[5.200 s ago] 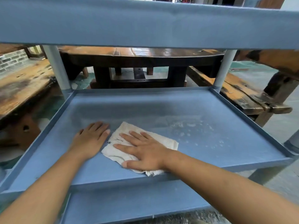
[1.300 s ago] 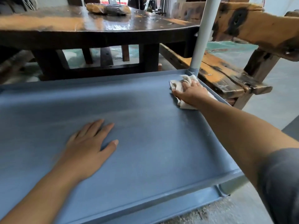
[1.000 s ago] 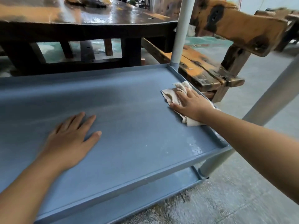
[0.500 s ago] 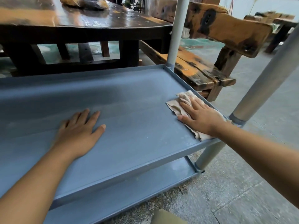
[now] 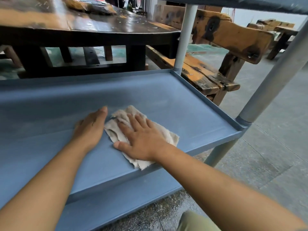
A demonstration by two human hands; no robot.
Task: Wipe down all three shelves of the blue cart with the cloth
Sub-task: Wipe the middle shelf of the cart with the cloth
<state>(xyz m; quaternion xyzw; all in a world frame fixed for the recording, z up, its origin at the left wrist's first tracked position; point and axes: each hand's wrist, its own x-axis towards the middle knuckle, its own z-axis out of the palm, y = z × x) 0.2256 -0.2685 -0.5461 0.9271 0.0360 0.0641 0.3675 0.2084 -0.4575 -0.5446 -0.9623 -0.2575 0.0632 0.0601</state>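
Observation:
The blue cart's middle shelf (image 5: 183,104) fills the view, with the bottom shelf (image 5: 116,202) showing below its front lip and the top shelf (image 5: 250,4) overhead. A crumpled off-white cloth (image 5: 123,114) lies on the middle shelf near the front, right of centre. My right hand (image 5: 141,139) presses flat on the cloth with fingers spread. My left hand (image 5: 90,129) rests flat on the bare shelf, its edge touching the cloth's left side.
Grey cart posts stand at the far right corner (image 5: 185,39) and near right corner (image 5: 270,84). Behind the cart are a dark wooden table (image 5: 93,32) and a rough wooden bench (image 5: 208,74). Concrete floor (image 5: 266,155) lies to the right.
My right hand has dragged the cloth from the shelf's right edge leftward to the front middle, beside my left hand. The left hand stayed flat on the shelf.

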